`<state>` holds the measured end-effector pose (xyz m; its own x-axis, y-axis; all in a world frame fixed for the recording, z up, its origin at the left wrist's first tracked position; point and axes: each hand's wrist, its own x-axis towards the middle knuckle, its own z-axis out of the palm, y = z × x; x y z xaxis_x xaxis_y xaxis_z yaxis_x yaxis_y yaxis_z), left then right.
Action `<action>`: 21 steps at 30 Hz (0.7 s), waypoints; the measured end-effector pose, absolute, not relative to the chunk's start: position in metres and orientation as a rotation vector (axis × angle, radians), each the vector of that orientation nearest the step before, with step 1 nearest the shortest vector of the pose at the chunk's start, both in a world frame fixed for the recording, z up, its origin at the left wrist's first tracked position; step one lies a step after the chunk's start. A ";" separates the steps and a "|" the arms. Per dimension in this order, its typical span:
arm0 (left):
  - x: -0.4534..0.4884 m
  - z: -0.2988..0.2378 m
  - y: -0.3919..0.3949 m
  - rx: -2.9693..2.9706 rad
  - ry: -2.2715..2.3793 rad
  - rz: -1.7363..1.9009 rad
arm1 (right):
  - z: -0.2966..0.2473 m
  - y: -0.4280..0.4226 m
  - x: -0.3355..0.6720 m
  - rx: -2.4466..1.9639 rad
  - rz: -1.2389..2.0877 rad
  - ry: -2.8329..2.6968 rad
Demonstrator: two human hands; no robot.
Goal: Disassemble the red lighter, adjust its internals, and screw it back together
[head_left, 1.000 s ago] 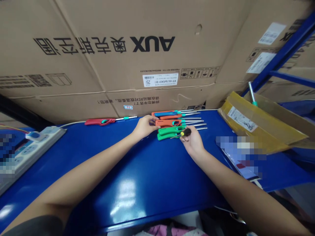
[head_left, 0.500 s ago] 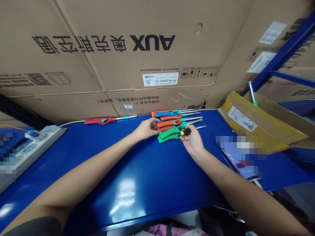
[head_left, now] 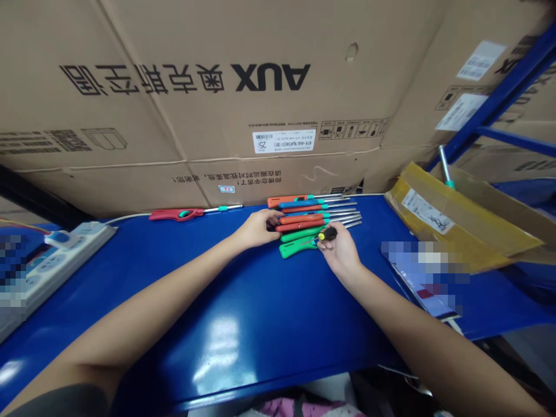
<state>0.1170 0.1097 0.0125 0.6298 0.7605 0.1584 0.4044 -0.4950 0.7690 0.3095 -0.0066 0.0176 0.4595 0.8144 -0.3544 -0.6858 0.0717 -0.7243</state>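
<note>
Several stick lighters [head_left: 304,219] lie bunched far on the blue table [head_left: 243,295]. Remotely, I have the right hand [head_left: 344,250] pinching a screwdriver [head_left: 330,233] by the nearest green lighter [head_left: 296,249]; my left hand [head_left: 259,228] curls at handles, grip unclear. Uneven pushing could scatter them.
</note>
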 end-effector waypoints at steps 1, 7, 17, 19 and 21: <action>0.117 0.015 0.111 2.145 0.915 0.619 | 0.018 -0.007 0.309 -0.981 1.137 -0.159; 0.126 0.017 0.117 2.189 1.117 0.581 | 0.021 -0.007 0.309 -0.981 1.141 -0.151; 0.140 0.013 0.142 2.232 1.119 0.330 | 0.022 -0.007 0.309 -0.987 1.144 -0.152; 0.137 0.014 0.141 2.256 1.080 0.361 | 0.022 -0.007 0.309 -0.986 1.144 -0.152; 0.134 0.014 0.137 2.283 1.044 0.444 | 0.021 -0.007 0.309 -0.985 1.145 -0.152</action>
<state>0.1340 0.1370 0.0143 0.6374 0.7685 0.0567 0.5741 -0.5226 0.6303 0.3090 -0.0071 0.0213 0.4518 0.8147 -0.3636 -0.6918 0.0626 -0.7194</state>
